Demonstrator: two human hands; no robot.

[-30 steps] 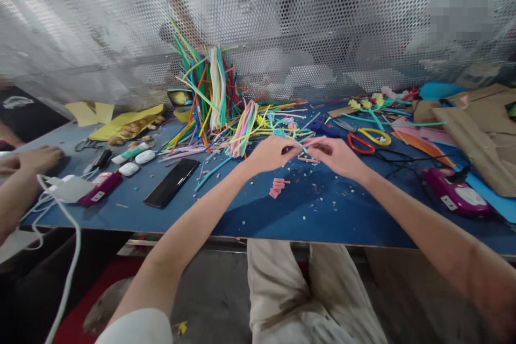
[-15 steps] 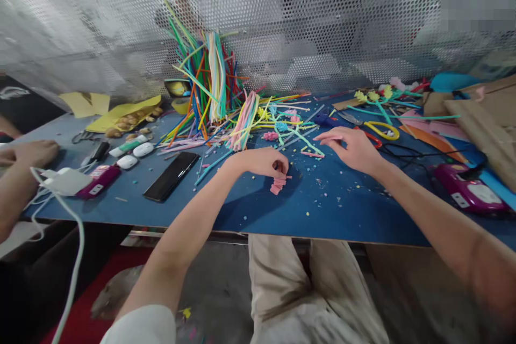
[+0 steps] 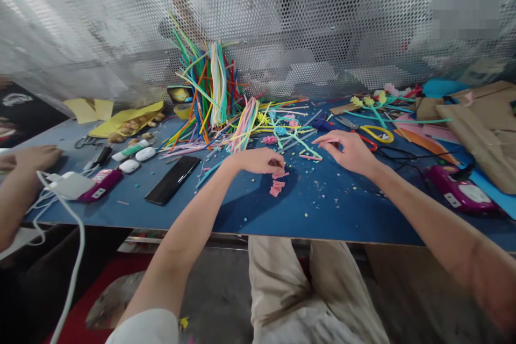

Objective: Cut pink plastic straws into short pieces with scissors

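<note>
- Toward the front edge of the tabletop (image 3: pixel 322 220), fingers of my left hand (image 3: pixel 260 161) close on short pink fuzzy pipe-cleaner pieces (image 3: pixel 276 187); a careless nudge could scatter them.
- Right hand (image 3: pixel 350 151): I cannot tell its grip.

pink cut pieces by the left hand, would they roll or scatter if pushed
Probably light: the pink cut pieces are tiny beside the left hand, so a push would likely scatter them. They lie flat as short strips, so they may slide rather than roll.
</note>
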